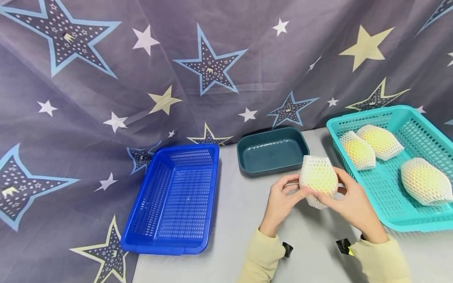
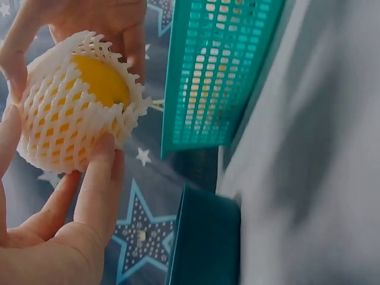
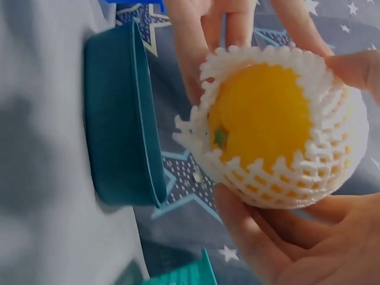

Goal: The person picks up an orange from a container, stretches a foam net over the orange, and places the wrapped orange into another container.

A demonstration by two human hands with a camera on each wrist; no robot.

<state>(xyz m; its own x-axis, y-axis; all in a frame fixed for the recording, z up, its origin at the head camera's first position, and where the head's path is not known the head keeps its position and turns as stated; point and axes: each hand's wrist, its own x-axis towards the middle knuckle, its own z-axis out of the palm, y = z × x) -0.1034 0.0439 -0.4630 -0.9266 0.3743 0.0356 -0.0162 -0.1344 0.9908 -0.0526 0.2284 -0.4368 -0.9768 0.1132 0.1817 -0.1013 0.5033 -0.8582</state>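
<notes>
Both hands hold an orange in a white foam net point(image 1: 320, 179) above the table, in front of the dark green tub. My left hand point(image 1: 281, 202) grips its left side, and my right hand point(image 1: 357, 204) grips the right side, with the thumbs on the near face. Through the net's open end, the bare orange peel point(image 3: 267, 113) shows in the right wrist view, with a small green stem end. The left wrist view also shows uncovered peel point(image 2: 101, 80) at that opening. The net still wraps the rest of the fruit.
At the right, a turquoise basket point(image 1: 393, 196) contains three more net-wrapped fruits point(image 1: 424, 181). A dark green tub point(image 1: 272, 153) stands at the back, near the star-patterned cloth point(image 1: 247, 98). To the left is a blue basket point(image 1: 184, 200) on the grey table point(image 1: 237, 236).
</notes>
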